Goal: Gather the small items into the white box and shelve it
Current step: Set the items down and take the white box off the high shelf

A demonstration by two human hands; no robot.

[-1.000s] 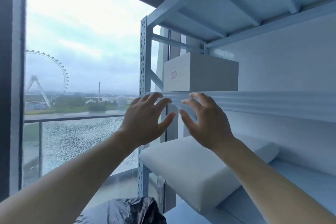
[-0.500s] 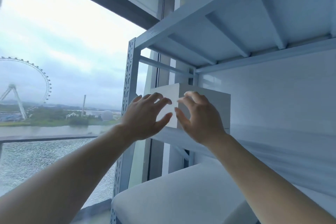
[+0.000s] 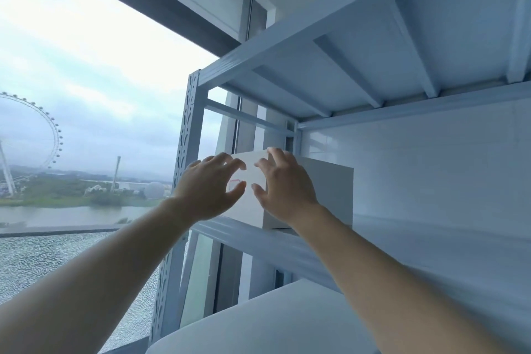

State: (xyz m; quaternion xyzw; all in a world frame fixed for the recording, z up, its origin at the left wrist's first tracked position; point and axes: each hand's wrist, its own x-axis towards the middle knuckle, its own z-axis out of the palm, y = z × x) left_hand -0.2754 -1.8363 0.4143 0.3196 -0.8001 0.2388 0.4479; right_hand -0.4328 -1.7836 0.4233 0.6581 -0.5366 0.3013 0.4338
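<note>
The white box (image 3: 330,192) stands on a shelf board (image 3: 402,247) of the pale blue metal rack, at its left end, with a small red-outlined label on its front face. My left hand (image 3: 209,190) is raised in front of the box's front face, fingers spread and curled. My right hand (image 3: 284,184) is at the box's front corner, fingers spread over its top edge. Neither hand grips anything. No small items are in view.
A perforated rack upright (image 3: 186,135) rises just left of the box. Another shelf board (image 3: 359,60) spans overhead. A white foam cushion (image 3: 273,322) lies on the shelf below. A large window (image 3: 86,123) fills the left side.
The view has tilted upward, so the box now sits lower in the frame relative to the rack. Both hands have reached closer to the box, now overlapping its front.
</note>
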